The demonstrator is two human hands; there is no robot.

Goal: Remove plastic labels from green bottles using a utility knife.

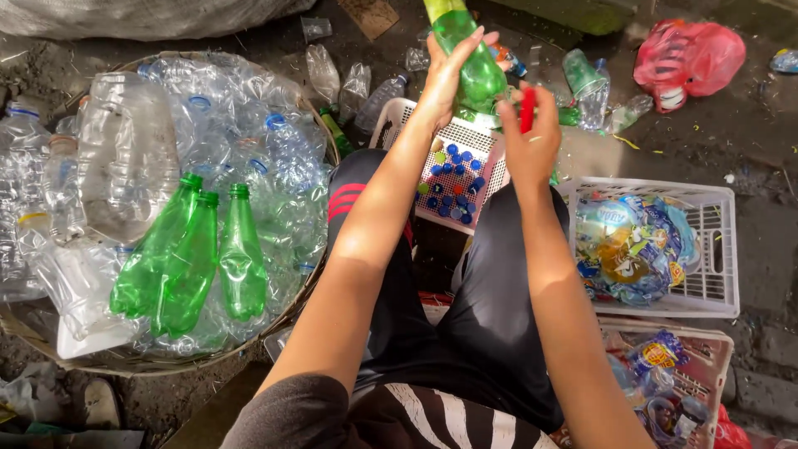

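From the head camera, the green bottle [474, 62] sits at the upper centre of the frame, its long axis running up and slightly left, its lower end over the white basket of caps [453, 170]. The left hand [445, 75] wraps its left side, fingers clasped around the body. The right hand [532, 137], just below and right, grips a small red tool [527, 110] beside the bottle's lower end.

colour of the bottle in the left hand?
Green, translucent: the bottle held by the left hand. Head view, top centre.
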